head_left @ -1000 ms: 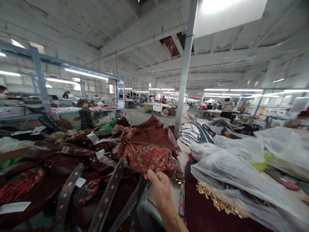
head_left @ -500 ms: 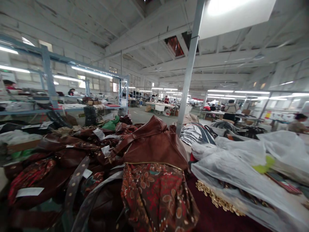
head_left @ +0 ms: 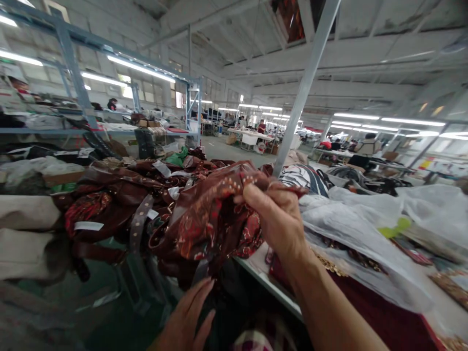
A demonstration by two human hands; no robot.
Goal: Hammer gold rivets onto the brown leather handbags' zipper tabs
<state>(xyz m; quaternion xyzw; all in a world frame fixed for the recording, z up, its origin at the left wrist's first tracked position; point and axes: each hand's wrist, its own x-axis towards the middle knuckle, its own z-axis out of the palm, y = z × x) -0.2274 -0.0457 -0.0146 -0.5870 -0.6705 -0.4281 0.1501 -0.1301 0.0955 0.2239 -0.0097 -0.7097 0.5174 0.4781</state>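
Thumb and fingers of your right hand [head_left: 280, 222] are closed in a firm pinch on the studded upper edge of a brown paisley-print garment [head_left: 208, 219], which you hold up in a bunched fold above the white table edge [head_left: 268, 282]. Your left hand [head_left: 186, 314] sits lower, open with the fingers spread, close to a dark strap [head_left: 201, 271] hanging from the garment; you cannot tell whether the fingertips touch it. Just behind the garment and to your left lies a heap of brown faux-leather garments [head_left: 124, 187], carrying white paper tags [head_left: 88, 225] and a studded belt strap [head_left: 141, 217]. To your right, past the table edge, clear plastic bags [head_left: 351, 229] lie over gold-coloured trim [head_left: 331, 265] and dark red cloth [head_left: 376, 317], with striped clothing [head_left: 305, 179] beyond them.
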